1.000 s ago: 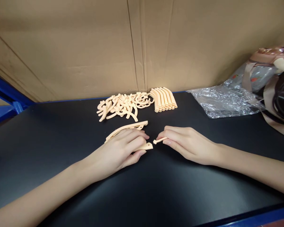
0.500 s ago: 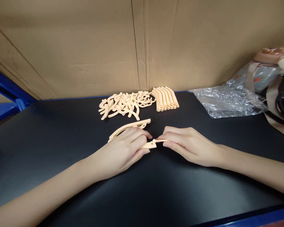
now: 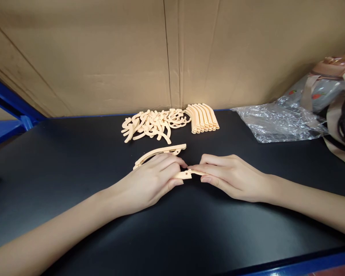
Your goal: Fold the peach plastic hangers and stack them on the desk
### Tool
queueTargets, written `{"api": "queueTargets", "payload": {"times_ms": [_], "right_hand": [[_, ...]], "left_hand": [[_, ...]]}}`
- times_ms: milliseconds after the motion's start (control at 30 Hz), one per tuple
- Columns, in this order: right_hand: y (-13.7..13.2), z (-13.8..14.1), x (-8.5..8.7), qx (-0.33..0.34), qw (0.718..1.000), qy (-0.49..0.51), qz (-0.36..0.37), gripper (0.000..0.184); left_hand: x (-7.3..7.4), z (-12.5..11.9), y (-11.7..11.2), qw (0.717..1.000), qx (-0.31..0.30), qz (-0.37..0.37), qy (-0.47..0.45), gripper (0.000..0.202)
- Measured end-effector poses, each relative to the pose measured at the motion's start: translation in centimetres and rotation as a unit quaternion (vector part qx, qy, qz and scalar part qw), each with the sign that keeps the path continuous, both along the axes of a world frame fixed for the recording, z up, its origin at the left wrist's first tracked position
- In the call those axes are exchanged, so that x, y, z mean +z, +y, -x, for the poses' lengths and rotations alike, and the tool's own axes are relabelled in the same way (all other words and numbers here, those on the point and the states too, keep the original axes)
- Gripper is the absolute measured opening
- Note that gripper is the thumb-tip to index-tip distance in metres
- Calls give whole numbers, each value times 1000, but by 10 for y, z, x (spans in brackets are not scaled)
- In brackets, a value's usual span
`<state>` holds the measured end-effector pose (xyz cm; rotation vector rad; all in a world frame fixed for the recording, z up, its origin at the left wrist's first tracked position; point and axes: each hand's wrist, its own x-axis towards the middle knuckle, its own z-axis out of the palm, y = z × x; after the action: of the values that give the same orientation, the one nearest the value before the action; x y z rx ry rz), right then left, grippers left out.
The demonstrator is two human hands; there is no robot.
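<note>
Above the smooth black tabletop, the left hand pinches a cream, plastic-looking bar with a hole near its end; the right hand pinches a slimmer cream strip, whose tip appears to meet that end. Both pieces look light and stiff, perhaps slippery; the strip seems likelier to snap, so holding it close to its tip suits. Just beyond the left hand lie long curved cream bars; farther back, a loose heap of curved cream pieces sits beside a neat row of bent cream bars.
</note>
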<state>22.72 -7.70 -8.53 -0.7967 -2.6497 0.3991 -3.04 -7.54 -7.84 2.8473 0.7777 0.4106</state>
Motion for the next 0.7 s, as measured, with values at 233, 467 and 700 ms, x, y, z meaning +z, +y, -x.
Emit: {"api": "queueTargets", "payload": {"times_ms": [233,467,700], "right_hand": [[-2,0,2,7,998,-32,-54,40],[-3,5,2,27,988,-58,-139,40],[-2,6,1,-28,999,10,-39,42]], "left_hand": [[-2,-1,1,1000,-5,5,-4,24],[-2,-6,-1,1000,-24,-14,4,27],[1,-7,2,1000,-13,2,-9,24]]}}
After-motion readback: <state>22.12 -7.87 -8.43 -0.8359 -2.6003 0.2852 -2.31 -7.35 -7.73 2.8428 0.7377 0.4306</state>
